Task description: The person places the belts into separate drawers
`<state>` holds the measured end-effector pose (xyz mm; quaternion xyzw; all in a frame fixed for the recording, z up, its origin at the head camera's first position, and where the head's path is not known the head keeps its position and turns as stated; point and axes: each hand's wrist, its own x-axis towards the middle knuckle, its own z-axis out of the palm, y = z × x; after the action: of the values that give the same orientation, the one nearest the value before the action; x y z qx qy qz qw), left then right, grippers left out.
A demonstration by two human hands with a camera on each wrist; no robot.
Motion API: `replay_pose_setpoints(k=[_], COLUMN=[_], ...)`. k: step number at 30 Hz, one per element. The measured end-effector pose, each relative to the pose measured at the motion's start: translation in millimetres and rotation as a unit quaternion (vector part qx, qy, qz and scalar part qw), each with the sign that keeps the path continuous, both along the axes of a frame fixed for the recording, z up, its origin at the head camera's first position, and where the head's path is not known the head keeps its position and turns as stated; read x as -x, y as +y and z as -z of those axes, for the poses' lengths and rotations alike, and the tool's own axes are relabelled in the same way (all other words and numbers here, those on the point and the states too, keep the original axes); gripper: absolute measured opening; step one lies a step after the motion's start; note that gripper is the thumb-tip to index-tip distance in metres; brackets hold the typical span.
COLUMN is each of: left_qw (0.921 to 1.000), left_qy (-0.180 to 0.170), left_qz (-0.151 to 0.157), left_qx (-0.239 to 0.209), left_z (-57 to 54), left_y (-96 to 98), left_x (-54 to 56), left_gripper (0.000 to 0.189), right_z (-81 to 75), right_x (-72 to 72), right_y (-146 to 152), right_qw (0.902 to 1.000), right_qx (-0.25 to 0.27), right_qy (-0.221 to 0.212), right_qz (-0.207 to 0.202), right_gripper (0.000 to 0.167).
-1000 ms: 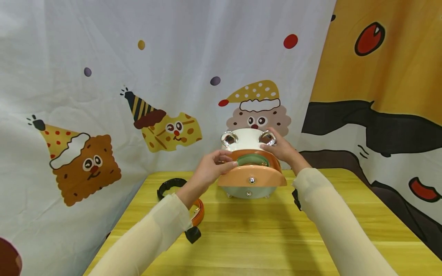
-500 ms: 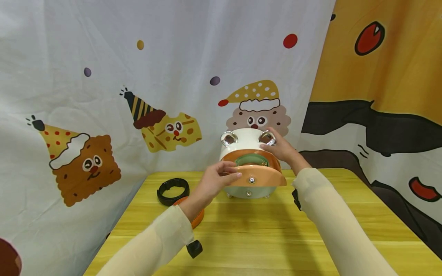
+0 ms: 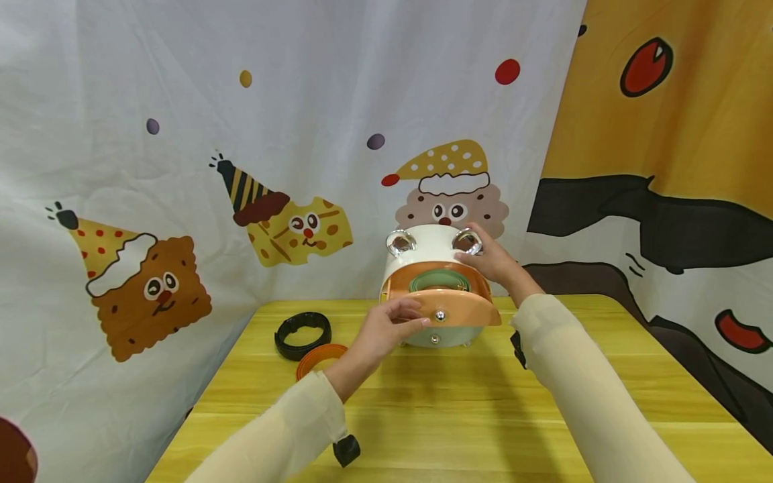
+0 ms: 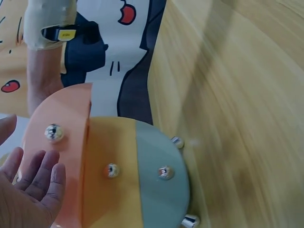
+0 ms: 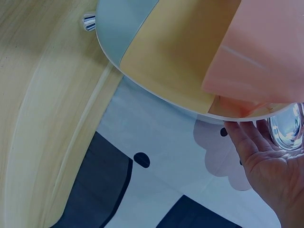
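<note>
A rounded drawer box (image 3: 417,257) with a white top and two silver ring ears stands on the table. Its upper orange drawer (image 3: 465,310) is pulled out, and a coiled green belt (image 3: 439,277) lies inside. My left hand (image 3: 382,333) is at the left part of that drawer's front, fingers loosely bent and parted, thumb tip just below the silver knob (image 4: 54,133). At the box's top right corner, my right hand (image 3: 492,256) holds on around the silver ear (image 5: 287,128), thumb in front and fingers behind.
Left of the box, a coiled black belt (image 3: 296,353) and a coiled orange belt (image 3: 309,361) lie on the wooden table (image 3: 459,429). A printed cartoon curtain (image 3: 338,100) hangs right behind the table. Lower yellow (image 4: 109,147) and grey-green (image 4: 161,152) drawer fronts are closed.
My left hand has moved down and to the right, from the drawer's upper left edge to lower on its front. The right hand, drawer and box stay put.
</note>
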<state>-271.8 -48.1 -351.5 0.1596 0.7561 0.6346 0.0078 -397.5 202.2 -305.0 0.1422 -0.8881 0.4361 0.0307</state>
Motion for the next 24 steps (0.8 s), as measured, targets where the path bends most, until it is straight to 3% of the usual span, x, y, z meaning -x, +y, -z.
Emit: replay_pose_setpoints(k=[14,24], left_qw=[0.9969,0.9902], left_qy=[0.044,0.019], left_qz=[-0.039,-0.052], left_qx=[-0.052,-0.129], left_z=[23.3,32.5], left_y=[22.1,35.3], left_x=[3.5,7.8], left_gripper=[0.027,0.027], right_z=[0.3,2.2], right_x=[-0.3,0.9], right_y=[1,1], right_qw=[1.0,1.0], right_qx=[0.0,0.002], right_qy=[0.002,0.002], right_qz=[-0.002,-0.002], right_gripper=[0.069,0.071])
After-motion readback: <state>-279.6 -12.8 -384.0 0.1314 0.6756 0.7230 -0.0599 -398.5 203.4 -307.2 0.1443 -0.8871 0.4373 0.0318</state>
